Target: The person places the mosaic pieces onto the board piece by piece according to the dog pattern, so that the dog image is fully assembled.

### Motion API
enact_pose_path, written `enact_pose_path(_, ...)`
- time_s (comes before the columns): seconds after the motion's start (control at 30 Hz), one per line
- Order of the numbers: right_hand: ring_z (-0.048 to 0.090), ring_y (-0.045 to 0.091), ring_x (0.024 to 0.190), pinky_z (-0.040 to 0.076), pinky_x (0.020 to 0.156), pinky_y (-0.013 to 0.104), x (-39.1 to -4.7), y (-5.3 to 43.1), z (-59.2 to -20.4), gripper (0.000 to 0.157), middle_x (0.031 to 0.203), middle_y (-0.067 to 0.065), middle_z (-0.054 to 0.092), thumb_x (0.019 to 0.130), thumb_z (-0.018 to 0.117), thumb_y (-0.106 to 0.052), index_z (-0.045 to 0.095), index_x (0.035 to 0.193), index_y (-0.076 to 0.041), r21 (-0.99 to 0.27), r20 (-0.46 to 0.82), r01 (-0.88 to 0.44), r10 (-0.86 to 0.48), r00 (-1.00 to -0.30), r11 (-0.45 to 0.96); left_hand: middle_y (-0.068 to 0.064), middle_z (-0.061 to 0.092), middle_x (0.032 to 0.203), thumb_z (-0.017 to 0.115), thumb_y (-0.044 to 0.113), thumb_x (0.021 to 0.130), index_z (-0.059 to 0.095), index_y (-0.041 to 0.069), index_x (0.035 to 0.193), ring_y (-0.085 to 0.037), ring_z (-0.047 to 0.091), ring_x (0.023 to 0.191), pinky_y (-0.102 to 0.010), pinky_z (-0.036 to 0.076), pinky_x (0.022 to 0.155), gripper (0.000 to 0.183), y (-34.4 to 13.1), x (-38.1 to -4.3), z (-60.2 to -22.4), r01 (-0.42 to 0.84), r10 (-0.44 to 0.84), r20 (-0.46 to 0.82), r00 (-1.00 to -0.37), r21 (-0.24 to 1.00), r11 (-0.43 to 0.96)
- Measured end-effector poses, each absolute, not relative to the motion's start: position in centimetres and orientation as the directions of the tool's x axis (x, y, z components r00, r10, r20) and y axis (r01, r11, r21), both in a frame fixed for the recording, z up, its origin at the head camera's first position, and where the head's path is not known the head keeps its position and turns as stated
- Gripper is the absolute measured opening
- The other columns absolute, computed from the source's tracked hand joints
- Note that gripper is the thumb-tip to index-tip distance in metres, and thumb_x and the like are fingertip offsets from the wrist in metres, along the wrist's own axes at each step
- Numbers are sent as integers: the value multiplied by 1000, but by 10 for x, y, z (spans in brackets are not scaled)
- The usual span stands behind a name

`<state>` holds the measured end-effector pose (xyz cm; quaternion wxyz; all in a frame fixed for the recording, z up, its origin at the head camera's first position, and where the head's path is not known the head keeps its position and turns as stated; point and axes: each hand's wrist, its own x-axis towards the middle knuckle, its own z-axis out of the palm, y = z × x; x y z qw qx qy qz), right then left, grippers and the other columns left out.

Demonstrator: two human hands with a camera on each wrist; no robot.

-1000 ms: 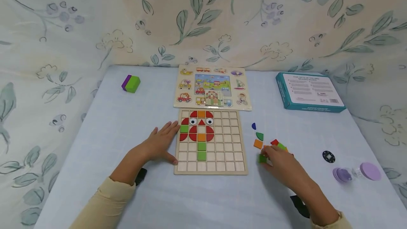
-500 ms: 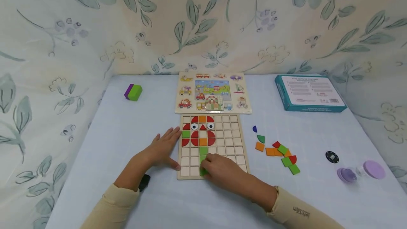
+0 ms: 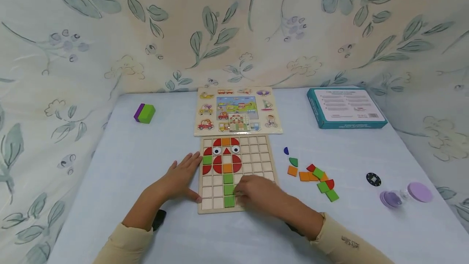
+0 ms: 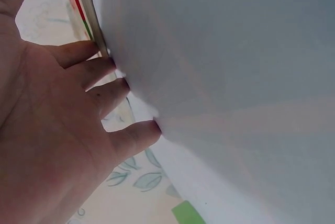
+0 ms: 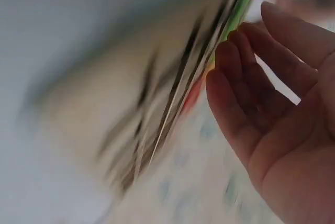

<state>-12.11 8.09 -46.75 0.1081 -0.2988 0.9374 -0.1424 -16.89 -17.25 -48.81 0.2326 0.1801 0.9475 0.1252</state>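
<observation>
A wooden grid board (image 3: 272, 162) lies flat in the middle of the table, with red, orange and green tiles and two eye tiles set in its cells. The fingertips and thumb of my left hand (image 3: 176, 182) touch the board's left edge, fingers straight and spread; its palm shows in the left wrist view. Over the board's lower right part is my right hand (image 3: 261, 194), just beside a green square tile (image 3: 229, 201) in the bottom row. In the right wrist view its fingers (image 5: 225, 103) are relaxed and hold nothing. Some cells are hidden under this hand.
Loose tiles (image 3: 322, 187) lie right of the board. Behind it is a vehicle picture puzzle (image 3: 276, 129) bearing a small pattern card (image 3: 239, 122). A teal box (image 3: 348, 109), a black disc (image 3: 373, 179), a purple-ended object (image 3: 419, 192) and a green-and-purple block (image 3: 147, 114) stand around.
My right hand has come left from the loose tiles with a green tile. That tile now lies in the board's bottom row, and the hand has drawn slightly away. The left hand stays put.
</observation>
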Motion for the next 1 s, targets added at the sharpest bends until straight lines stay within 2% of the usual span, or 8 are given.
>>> enact_pose_path(0.13, 57, 14, 81, 52, 72, 29, -136, 130, -467, 25, 91, 0, 62, 76, 73, -17, 67, 100, -12, -215, -88, -310, -334, -938, 926, -4, 11, 152, 81, 52, 50, 16, 15, 146, -27, 3, 139, -60, 9, 106, 122, -175, -167, -488, 286, 405, -385, -829, 330, 899)
enact_pose_path(0.2, 56, 17, 76, 52, 68, 31, -139, 153, -471, 25, 88, 4, 61, 75, 74, -14, 66, 98, -8, -146, -81, -223, -236, -968, 964, -4, 11, 152, 81, 52, 50, 16, 16, 146, -26, 2, 139, -59, 9, 106, 121, -176, -167, -487, 287, 406, -383, -830, 330, 899)
enact_pose_path(0.3, 55, 18, 70, 52, 65, 33, -140, 176, -477, 25, 83, 8, 60, 74, 73, -9, 64, 97, -4, -109, -84, -185, -195, -977, 977, -3, 11, 152, 81, 52, 50, 16, 16, 146, -25, 2, 139, -59, 9, 107, 121, -176, -167, -487, 287, 403, -382, -831, 325, 901)
enact_pose_path(0.4, 55, 18, 68, 52, 64, 33, -139, 182, -480, 25, 82, 8, 60, 74, 73, -9, 64, 96, -4, -123, -64, -193, -202, -977, 973, -3, 11, 152, 81, 52, 50, 17, 16, 145, -25, 2, 139, -59, 9, 107, 121, -176, -167, -487, 284, 401, -383, -832, 327, 901)
enact_pose_path(0.53, 56, 14, 74, 52, 66, 30, -141, 163, -472, 26, 86, 1, 61, 73, 75, -15, 64, 96, -11, -203, -64, -190, -207, -976, 961, -3, 11, 152, 81, 53, 50, 17, 16, 146, -25, 2, 139, -58, 9, 107, 121, -176, -167, -489, 276, 399, -391, -829, 333, 901)
enact_pose_path(0.7, 55, 9, 82, 52, 74, 24, -146, 112, -468, 24, 93, -7, 61, 75, 74, -20, 64, 97, -17, -324, -99, -343, -393, -914, 881, -2, 11, 152, 81, 53, 50, 16, 18, 146, -24, 2, 140, -57, 9, 108, 121, -175, -167, -490, 263, 386, -394, -835, 331, 906)
enact_pose_path(0.83, 54, 7, 80, 51, 74, 21, -149, 84, -474, 22, 91, -6, 61, 77, 73, -21, 66, 97, -16, -314, -94, -481, -531, -842, 818, -2, 11, 152, 82, 51, 50, 17, 18, 146, -24, 2, 140, -57, 9, 108, 120, -174, -165, -491, 256, 384, -391, -836, 341, 904)
enact_pose_path(1.0, 57, 9, 81, 51, 74, 22, -151, 71, -479, 20, 90, -5, 63, 77, 72, -23, 69, 95, -15, -249, -62, -541, -571, -819, 803, -2, 12, 152, 81, 52, 50, 17, 17, 145, -24, 3, 140, -57, 9, 108, 120, -175, -164, -489, 272, 388, -377, -841, 327, 905)
